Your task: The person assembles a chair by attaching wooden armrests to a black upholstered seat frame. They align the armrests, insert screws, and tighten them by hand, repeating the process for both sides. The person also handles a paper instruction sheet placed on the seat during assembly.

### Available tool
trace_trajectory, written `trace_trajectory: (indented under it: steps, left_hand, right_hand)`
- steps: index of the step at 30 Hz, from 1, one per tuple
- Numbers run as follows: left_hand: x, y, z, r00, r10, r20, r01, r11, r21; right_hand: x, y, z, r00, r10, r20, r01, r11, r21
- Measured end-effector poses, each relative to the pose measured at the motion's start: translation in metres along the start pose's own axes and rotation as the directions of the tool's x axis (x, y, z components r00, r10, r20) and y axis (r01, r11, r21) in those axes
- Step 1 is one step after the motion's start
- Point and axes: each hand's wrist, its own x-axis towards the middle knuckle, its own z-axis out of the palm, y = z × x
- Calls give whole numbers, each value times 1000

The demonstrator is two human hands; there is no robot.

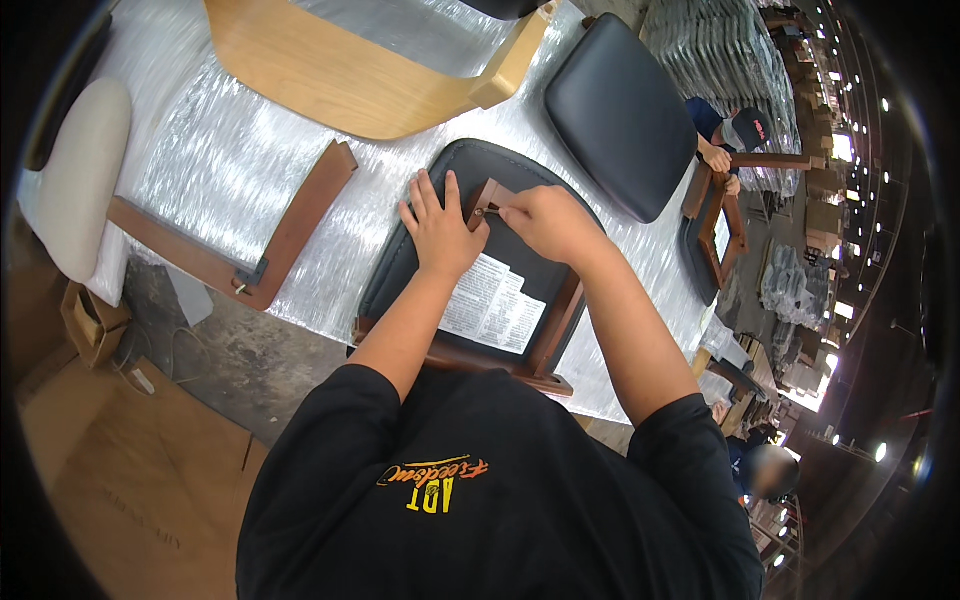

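A black padded chair seat (395, 270) lies in front of me with its underside up. Across it runs a brown wooden frame (558, 330), and white printed labels (492, 308) are on the underside. My left hand (443, 235) rests spread on the seat, its thumb close to a brown wooden corner (487, 192) of the frame. At that same corner, my right hand (552, 225) has its fingers pinched over a small metal piece, mostly hidden by the fingertips, so its kind cannot be made out.
On the plastic-wrapped table lie a brown L-shaped wooden frame (300, 235), a pale curved wooden part (370, 95), a black pad (625, 115) and a beige cushion (85, 180). Right, a co-worker's hands (716, 158) hold another brown frame. Cardboard (140, 460) covers the lower-left floor.
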Motion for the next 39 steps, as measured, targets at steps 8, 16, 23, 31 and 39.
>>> trace_trajectory:
  steps: [8,16,23,31,39]
  left_hand:
    - [2,4,-9,1000,-22,7,23,998,-62]
    - [2,9,-21,993,38,108,-33,998,-47]
    - [9,8,-20,984,116,134,-104,990,-92]
    - [15,3,-16,979,130,155,-96,973,-209]
    - [14,3,-21,976,120,180,-73,967,-246]
  right_hand:
    - [-9,9,12,1000,0,-13,2,988,151]
    - [-7,12,14,997,-58,-59,64,992,106]
    - [-9,14,29,999,5,33,-3,999,-40]
    - [-4,41,54,983,64,175,-149,835,530]
    - [3,32,26,974,-121,189,-50,703,709]
